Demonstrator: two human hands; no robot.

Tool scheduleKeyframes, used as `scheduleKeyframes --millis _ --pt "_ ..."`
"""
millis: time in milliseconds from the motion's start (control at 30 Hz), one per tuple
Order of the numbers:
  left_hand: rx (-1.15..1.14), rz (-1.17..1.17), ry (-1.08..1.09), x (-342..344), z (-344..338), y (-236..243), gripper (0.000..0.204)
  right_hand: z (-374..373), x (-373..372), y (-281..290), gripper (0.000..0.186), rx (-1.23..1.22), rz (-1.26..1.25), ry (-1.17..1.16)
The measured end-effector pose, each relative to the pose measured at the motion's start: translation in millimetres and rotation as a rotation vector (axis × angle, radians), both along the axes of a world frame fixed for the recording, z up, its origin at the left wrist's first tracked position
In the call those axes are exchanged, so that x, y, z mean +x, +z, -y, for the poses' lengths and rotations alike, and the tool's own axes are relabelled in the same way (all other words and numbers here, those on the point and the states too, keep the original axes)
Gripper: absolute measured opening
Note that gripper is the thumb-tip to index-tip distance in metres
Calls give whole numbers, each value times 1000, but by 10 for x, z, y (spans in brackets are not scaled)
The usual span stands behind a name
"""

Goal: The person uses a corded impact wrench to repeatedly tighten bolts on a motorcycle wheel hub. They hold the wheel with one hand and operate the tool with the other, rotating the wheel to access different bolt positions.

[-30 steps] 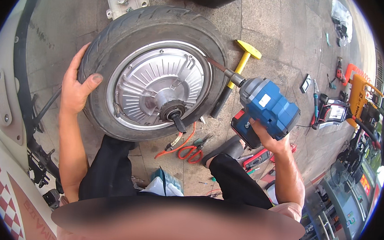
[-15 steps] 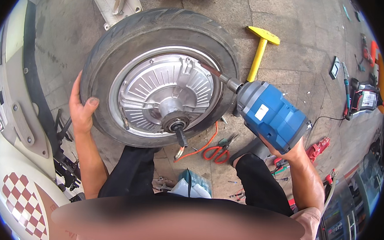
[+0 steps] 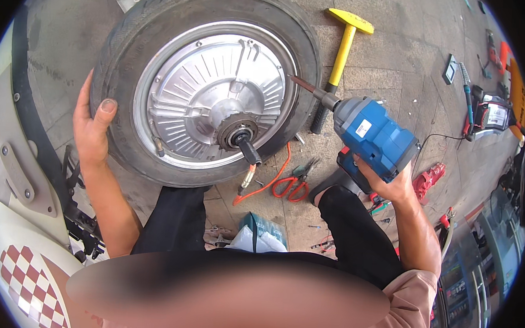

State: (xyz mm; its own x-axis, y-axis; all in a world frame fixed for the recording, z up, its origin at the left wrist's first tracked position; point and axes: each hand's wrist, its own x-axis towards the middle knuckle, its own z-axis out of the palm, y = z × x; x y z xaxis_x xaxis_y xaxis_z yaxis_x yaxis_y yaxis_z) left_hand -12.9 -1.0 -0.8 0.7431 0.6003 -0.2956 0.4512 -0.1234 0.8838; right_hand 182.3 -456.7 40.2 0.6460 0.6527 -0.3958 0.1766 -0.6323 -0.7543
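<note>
My left hand [image 3: 91, 126] grips the left side of a black tyre [image 3: 114, 77] on a silver hub-motor wheel [image 3: 196, 70], with the thumb on the sidewall. A dark axle [image 3: 248, 153] sticks out of the hub's centre. My right hand [image 3: 388, 178] holds the handle of a blue cordless power tool [image 3: 375, 139]; its long rusty bit [image 3: 302, 84] points at the upper right of the rim. I cannot tell whether the tip touches it. An orange cable [image 3: 287, 159] shows below the wheel.
A yellow hammer [image 3: 344, 49] and orange-handled scissors [image 3: 291, 190] lie on the paving [image 3: 389, 63]. A cream scooter body [image 3: 27, 173] flanks me on the left. Assorted tools [image 3: 488, 111] are at the right; a plastic bag [image 3: 255, 236] lies between my legs.
The bit has shifted right and down relative to the wheel, away from the bolts on the upper hub cover. My left hand stays on the tyre; the view has shifted somewhat.
</note>
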Motion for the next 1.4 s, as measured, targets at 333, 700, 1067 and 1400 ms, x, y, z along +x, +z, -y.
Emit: scheduleKeyframes --millis 333,700,1067,1400 --pt "-65 -123 118 120 -188 -38 76 230 -107 -73 33 -17 -36 154" --pt "-117 -196 138 260 -233 16 65 234 -310 -154 49 24 -276 165" --pt "12 -216 171 383 -297 -15 73 214 -296 -174 40 56 -79 287" --pt "-70 -180 150 341 -383 -58 72 120 -268 -111 43 43 -142 242"
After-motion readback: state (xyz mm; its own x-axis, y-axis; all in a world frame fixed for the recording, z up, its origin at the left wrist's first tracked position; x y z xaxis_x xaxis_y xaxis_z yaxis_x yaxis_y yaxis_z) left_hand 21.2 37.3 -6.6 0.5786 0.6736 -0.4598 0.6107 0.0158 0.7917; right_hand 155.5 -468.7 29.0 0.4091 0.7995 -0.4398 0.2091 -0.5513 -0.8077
